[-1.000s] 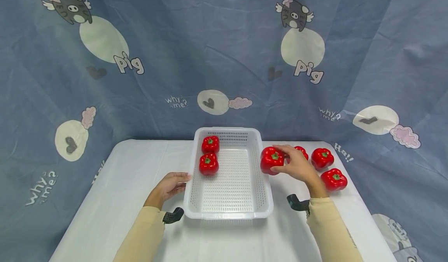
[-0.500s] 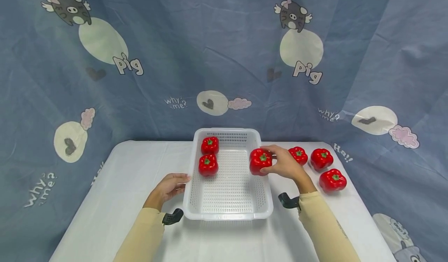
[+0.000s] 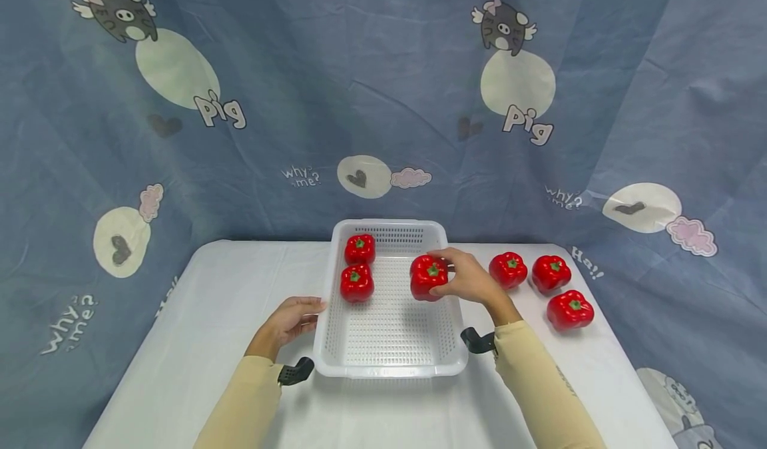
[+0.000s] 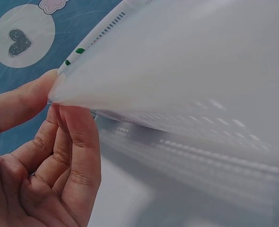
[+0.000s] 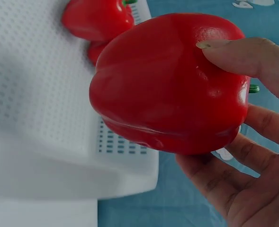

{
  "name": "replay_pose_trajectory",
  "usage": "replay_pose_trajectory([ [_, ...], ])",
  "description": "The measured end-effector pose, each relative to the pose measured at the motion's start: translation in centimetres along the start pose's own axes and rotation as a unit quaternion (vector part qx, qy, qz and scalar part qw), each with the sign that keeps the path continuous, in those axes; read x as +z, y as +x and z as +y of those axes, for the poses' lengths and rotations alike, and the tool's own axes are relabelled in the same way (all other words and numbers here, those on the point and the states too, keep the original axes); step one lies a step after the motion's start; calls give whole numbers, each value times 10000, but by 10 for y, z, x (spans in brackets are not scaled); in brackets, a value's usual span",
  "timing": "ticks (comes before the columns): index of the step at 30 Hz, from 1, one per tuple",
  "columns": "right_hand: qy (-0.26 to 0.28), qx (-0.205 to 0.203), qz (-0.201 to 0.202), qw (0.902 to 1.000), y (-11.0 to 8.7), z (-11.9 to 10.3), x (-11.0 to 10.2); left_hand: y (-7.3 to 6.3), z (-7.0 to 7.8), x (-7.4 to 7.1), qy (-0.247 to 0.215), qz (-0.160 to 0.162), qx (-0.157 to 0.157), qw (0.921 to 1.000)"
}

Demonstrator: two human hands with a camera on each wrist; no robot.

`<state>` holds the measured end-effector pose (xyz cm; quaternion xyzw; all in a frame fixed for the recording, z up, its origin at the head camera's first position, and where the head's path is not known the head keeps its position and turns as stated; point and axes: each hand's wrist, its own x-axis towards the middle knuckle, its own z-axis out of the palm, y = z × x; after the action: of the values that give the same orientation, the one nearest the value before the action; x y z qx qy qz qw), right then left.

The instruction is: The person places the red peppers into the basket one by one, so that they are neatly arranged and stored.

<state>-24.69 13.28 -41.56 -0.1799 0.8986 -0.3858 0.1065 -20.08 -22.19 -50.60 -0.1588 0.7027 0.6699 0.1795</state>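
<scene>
Held pepper [image 3: 425, 282], right hand [image 3: 472, 280] moved left, now above right half of basket [image 3: 389, 371]. Right fingers, thumb grip pepper; left hand [image 3: 293, 318] pinches basket edge. Risk: glossy pepper might slip, roll if grip loosens early.

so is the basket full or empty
Partly filled: two red peppers sit along the left side of the white basket, with bare space beside them.

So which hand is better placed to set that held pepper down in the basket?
Probably the right hand: it grips the pepper above the basket. The left hand is busy holding the basket by its left edge.
</scene>
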Motion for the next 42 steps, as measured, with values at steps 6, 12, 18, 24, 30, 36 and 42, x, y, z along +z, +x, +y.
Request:
replay_pose_trajectory([
  [6,22,-182,-65,9998,9,-4,8,1,1,0,18,22,-37,10000],
  [12,157,-235,-94,9996,17,-4,18,1,2,1,-19,85,-116,9999],
  [18,237,-35,-68,9997,24,-7,30,2,1,2,7,82,-76,9999],
  [24,288,-35,-100,9995,29,-11,40,2,0,1,43,48,-40,10000],
  [30,269,-81,-172,9995,33,-14,49,2,0,1,66,55,-59,9999],
  [36,190,-239,-417,9987,34,-18,58,1,0,1,22,36,-44,10000],
  [42,225,-405,-534,9975,35,-20,66,1,-1,1,-37,-29,29,10000],
])
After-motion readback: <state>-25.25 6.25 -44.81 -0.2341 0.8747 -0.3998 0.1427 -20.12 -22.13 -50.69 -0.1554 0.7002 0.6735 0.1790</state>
